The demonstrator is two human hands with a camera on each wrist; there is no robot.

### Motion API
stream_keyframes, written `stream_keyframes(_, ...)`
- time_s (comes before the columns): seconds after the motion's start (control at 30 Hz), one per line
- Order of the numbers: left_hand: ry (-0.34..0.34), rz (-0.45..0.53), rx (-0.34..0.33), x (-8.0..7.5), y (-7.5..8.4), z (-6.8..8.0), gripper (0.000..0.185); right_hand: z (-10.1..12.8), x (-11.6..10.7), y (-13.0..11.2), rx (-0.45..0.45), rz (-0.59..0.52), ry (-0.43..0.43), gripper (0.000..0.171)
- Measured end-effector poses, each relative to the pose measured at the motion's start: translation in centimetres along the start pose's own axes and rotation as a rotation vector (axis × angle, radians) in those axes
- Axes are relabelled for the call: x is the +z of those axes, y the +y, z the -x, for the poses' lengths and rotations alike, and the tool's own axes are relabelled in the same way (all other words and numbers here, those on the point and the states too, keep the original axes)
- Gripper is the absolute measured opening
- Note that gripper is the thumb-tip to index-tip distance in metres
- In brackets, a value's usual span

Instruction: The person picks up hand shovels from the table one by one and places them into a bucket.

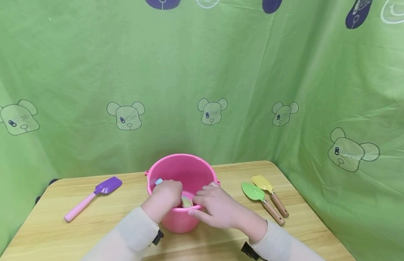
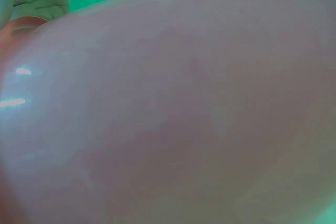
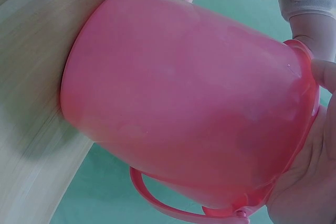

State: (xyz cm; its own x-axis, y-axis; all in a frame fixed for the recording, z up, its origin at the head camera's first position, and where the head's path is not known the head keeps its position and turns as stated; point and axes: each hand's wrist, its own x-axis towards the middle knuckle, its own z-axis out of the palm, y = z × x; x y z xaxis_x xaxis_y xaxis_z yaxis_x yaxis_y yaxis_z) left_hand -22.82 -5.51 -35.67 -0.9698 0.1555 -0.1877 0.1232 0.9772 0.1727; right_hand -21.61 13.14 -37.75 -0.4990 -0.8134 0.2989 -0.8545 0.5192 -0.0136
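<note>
A pink bucket (image 1: 180,222) stands on the table near the middle, its open top towards me in the head view. My left hand (image 1: 167,194) reaches over the near rim into it, fingers hidden inside; whether they hold anything, I cannot tell. A light blue tip (image 1: 159,181) shows just past that hand. Lower in the bucket, between both hands, is a pale yellow piece (image 1: 187,202). My right hand (image 1: 218,204) grips the rim at the near right, thumb outside and fingers inside. Pink bucket wall (image 2: 168,103) fills most of the left wrist view.
On the wooden table (image 1: 130,195), a purple shovel (image 1: 108,185) with a pink handle lies left of the bucket. To the right lie a green trowel (image 1: 253,191) and a yellow shovel (image 1: 262,183), both wooden-handled. The bucket's handle (image 3: 157,203) hangs down its side. Green cloth (image 1: 175,72) surrounds the table.
</note>
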Motion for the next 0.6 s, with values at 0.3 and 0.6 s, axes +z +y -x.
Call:
stream_keyframes(0.3,0.004,0.002,0.004,0.02,-0.01,-0.05,0.019,-0.03,-0.10,-0.01,-0.003,0.000,-0.001,0.040)
stream_keyframes(0.6,0.012,0.015,0.006,0.13,-0.05,-0.23,0.021,-0.02,-0.07,0.05,-0.004,-0.005,-0.003,0.040)
